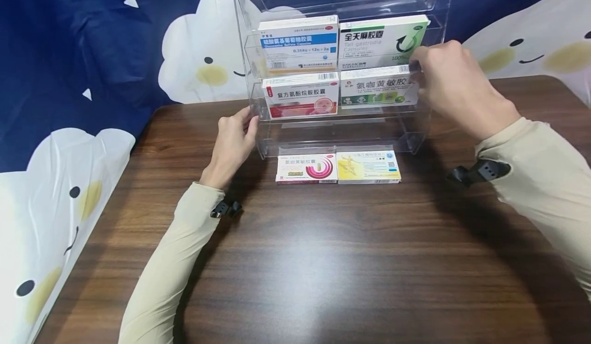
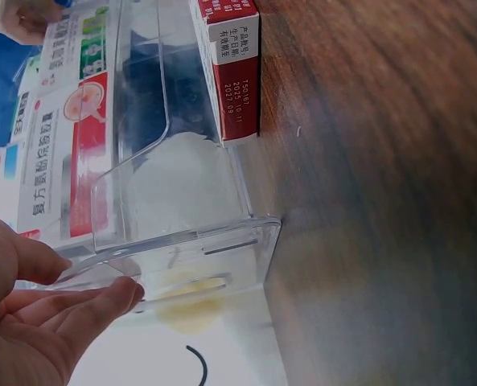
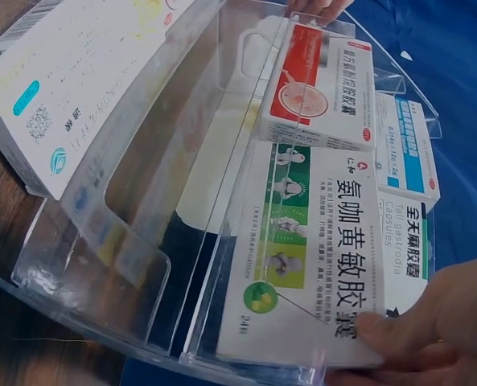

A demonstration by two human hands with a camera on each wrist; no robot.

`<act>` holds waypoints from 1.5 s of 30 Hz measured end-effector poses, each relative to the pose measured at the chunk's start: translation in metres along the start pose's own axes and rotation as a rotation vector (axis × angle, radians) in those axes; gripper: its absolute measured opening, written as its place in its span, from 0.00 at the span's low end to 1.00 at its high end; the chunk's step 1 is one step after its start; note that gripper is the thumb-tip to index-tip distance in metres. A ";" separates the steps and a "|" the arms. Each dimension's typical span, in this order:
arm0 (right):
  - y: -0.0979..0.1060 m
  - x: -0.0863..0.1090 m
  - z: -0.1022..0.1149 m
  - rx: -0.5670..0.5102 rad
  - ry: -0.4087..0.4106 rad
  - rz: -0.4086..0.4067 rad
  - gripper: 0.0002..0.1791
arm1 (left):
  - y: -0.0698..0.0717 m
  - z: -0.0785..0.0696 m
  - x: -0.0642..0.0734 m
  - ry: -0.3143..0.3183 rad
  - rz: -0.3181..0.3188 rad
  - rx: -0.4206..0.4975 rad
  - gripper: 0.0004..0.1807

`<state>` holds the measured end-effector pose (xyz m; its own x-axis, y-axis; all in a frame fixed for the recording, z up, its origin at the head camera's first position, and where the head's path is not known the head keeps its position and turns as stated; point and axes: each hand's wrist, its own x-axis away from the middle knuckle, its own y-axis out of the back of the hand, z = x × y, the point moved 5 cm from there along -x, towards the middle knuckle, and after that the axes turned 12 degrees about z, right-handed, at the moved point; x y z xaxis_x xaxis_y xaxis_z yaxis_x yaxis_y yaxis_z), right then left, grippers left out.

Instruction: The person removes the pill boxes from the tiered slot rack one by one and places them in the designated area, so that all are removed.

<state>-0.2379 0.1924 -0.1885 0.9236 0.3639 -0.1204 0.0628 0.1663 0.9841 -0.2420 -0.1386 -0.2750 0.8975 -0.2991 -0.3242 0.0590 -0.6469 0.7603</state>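
A clear plastic display rack (image 1: 341, 131) with stepped tiers stands on the table. My left hand (image 1: 233, 141) pinches its left side panel, thumb on one face and fingers on the other. At the rack's right, my right hand (image 1: 454, 85) holds the right end of a white and green medicine box (image 3: 302, 257), which sits in the lower filled tier. Beside that box is a red and white medicine box (image 1: 301, 103). One tier up stand a blue and white box (image 1: 299, 49) and a green and white box (image 1: 383, 41).
On the table (image 1: 295, 262), against the rack's front, lie a pink and white box (image 1: 306, 169) and a yellow and white box (image 1: 368, 167), side by side. A blue curtain (image 1: 92, 21) with cloud faces hangs behind the table.
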 end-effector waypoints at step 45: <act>-0.067 0.074 -0.053 -1.188 0.026 0.057 0.12 | 0.002 0.003 -0.001 0.006 0.007 -0.010 0.13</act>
<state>-0.1940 0.2569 -0.2706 0.9050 0.4143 -0.0963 -0.3804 0.8896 0.2527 -0.2438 -0.1420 -0.2749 0.9005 -0.2991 -0.3156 0.0575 -0.6376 0.7682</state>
